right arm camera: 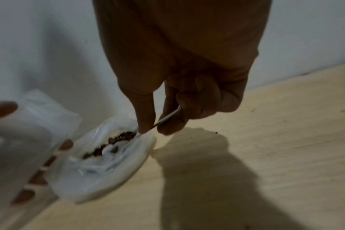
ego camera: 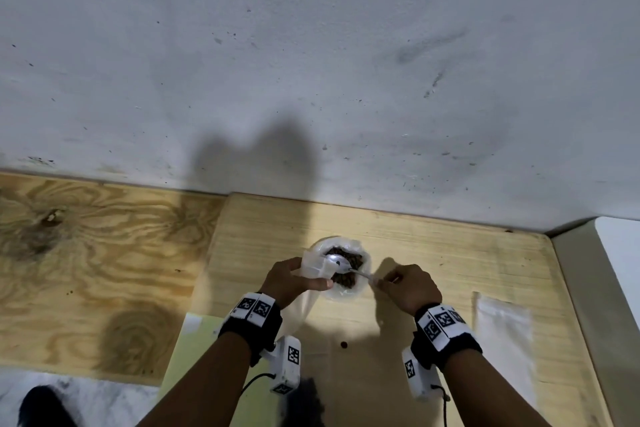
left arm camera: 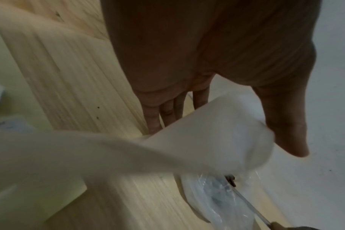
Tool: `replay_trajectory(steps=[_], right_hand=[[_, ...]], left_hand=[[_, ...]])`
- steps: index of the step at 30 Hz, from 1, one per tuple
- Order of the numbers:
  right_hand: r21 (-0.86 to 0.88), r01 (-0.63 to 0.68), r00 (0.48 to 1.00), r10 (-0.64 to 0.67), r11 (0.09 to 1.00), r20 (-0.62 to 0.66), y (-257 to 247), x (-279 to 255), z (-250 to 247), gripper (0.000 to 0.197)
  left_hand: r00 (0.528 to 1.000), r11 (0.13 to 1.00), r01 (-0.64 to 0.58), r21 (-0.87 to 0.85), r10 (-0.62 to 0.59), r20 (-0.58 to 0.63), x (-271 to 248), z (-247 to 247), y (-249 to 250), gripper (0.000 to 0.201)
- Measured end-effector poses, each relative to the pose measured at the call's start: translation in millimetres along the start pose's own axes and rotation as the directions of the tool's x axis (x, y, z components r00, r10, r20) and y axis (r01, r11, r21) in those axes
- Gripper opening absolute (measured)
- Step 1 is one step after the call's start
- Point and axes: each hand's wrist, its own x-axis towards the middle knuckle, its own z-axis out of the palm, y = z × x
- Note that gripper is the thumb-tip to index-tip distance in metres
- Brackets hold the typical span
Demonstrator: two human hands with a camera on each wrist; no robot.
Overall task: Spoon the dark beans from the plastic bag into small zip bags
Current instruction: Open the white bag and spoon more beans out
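Note:
A clear plastic bag (ego camera: 346, 289) with its rim rolled down sits on the pale wooden board, dark beans (ego camera: 347, 279) showing inside. My left hand (ego camera: 294, 279) grips a small translucent zip bag (ego camera: 313, 265) with its mouth at the big bag's left rim. My right hand (ego camera: 407, 284) pinches the handle of a metal spoon (ego camera: 341, 262), whose bowl lies over the beans. The wrist views show the same: the zip bag (left arm camera: 207, 132) under my left hand's thumb, the spoon handle (right arm camera: 167, 116) between my right hand's thumb and fingers, the beans (right arm camera: 118, 138) below.
Another empty zip bag (ego camera: 504, 333) lies flat on the board at the right. One stray bean (ego camera: 343, 344) lies near the front. A yellow-green sheet (ego camera: 194, 350) lies under my left forearm. The white wall (ego camera: 311, 62) stands right behind the board; darker plywood (ego camera: 86, 253) lies to the left.

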Motion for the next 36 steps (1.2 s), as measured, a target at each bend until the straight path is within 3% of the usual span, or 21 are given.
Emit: replay_trajectory(steps=[4,8,12,15,20,24,30,36], right_hand=[[0.210,0.101,0.981,-0.062,0.973,-0.183,0.1,0.5,-2.1,0.011],[0.370,0.311,0.881,-0.119,0.875,-0.457,-2.3,-11.8,-2.0,0.015],[0.381,0.343,0.825,-0.081,0.858,-0.560,1.3,-20.3,7.3,0.018],[0.396,0.300,0.838,-0.041,0.868,-0.545,4.6,-22.5,19.0,0.020],[0.562,0.219,0.882,0.085,0.797,-0.463,1.0,-25.3,36.3,0.020],[0.715,0.067,0.924,0.227,0.696,-0.308,-3.6,-21.0,55.0,0.018],[0.853,-0.054,0.922,0.354,0.519,-0.157,-4.8,-4.2,63.2,0.014],[0.889,-0.037,0.923,0.357,0.457,-0.145,1.7,-4.9,43.6,0.004]], left_hand=[[1.000,1.000,0.012,0.001,-0.012,0.007,7.5,1.9,0.5,0.063],[1.000,1.000,0.001,0.002,-0.001,-0.019,11.3,3.4,0.2,0.063],[0.999,1.000,-0.013,-0.008,0.013,-0.042,9.6,6.5,-0.9,0.057],[0.998,0.999,-0.024,-0.024,0.023,-0.061,7.9,8.2,-3.8,0.062],[0.998,0.998,-0.034,-0.058,0.031,-0.054,8.3,9.1,-8.4,0.070],[0.998,0.995,-0.055,-0.080,0.053,-0.025,4.3,9.2,-6.2,0.050],[0.999,0.996,-0.051,-0.072,0.050,-0.014,2.5,5.8,-3.6,0.041],[0.998,0.999,-0.043,-0.034,0.044,0.047,0.3,0.2,2.6,0.049]])
